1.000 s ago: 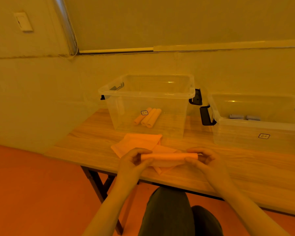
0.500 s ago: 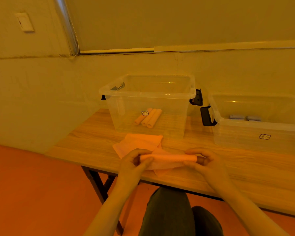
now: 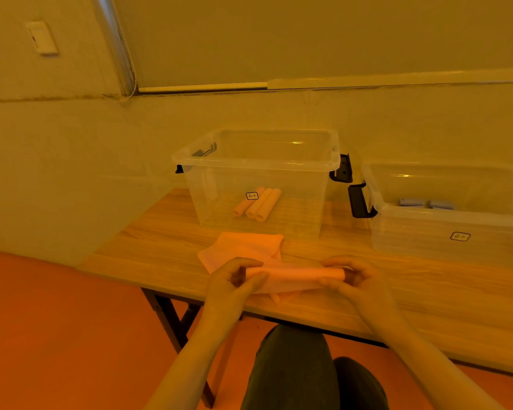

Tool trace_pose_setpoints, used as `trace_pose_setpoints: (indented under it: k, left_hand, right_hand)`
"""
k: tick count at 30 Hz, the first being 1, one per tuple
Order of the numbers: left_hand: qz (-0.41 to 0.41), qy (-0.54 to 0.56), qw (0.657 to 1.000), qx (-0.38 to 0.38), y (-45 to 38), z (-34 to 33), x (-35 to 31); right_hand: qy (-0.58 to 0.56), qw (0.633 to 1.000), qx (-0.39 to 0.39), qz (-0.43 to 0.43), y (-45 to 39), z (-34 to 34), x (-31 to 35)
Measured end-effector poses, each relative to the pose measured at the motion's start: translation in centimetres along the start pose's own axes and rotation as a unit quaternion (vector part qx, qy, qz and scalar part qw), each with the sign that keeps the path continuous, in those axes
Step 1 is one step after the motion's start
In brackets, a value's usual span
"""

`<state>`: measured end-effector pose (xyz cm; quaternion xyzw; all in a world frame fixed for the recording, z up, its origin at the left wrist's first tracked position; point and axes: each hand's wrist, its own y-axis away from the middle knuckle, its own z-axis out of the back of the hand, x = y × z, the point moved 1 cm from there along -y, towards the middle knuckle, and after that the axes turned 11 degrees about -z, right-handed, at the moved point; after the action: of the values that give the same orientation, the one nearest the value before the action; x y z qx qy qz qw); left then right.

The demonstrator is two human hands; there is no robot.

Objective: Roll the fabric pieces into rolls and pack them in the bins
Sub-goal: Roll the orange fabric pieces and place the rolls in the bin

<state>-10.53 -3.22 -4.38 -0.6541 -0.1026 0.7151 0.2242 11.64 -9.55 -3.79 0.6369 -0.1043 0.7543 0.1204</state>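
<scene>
An orange fabric roll (image 3: 296,273) lies crosswise just above the table's front edge. My left hand (image 3: 233,284) pinches its left end and my right hand (image 3: 353,276) pinches its right end. A loose flap of the same fabric hangs below the roll. Behind it lies a flat stack of orange fabric pieces (image 3: 243,248). The clear left bin (image 3: 255,164) holds three orange rolls (image 3: 258,204). The clear right bin (image 3: 444,217) holds grey rolls (image 3: 425,203).
The wooden table (image 3: 427,294) stands against a pale wall. Black latches (image 3: 359,201) stick out between the two bins. My knees (image 3: 302,368) are under the front edge, and a black table leg (image 3: 172,324) stands at the left.
The roll has turned further between my fingers, taking up more of the loose flap. Both hands stay at its ends.
</scene>
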Motion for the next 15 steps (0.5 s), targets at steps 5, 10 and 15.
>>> trace_pose_setpoints:
  k: [5, 10, 15]
  left_hand:
    - [0.007, 0.002, 1.0, -0.008, 0.12, 0.01, 0.14]
    - [0.005, 0.016, 1.0, 0.02, 0.25, 0.03, -0.06]
    - [0.005, -0.009, 1.0, -0.007, -0.04, 0.03, 0.06]
  right_hand:
    - [0.006, 1.0, 0.003, 0.002, 0.05, -0.03, 0.02]
    - [0.011, 1.0, -0.013, 0.002, -0.21, 0.07, -0.02]
    - [0.01, 1.0, -0.003, -0.001, -0.17, -0.05, -0.12]
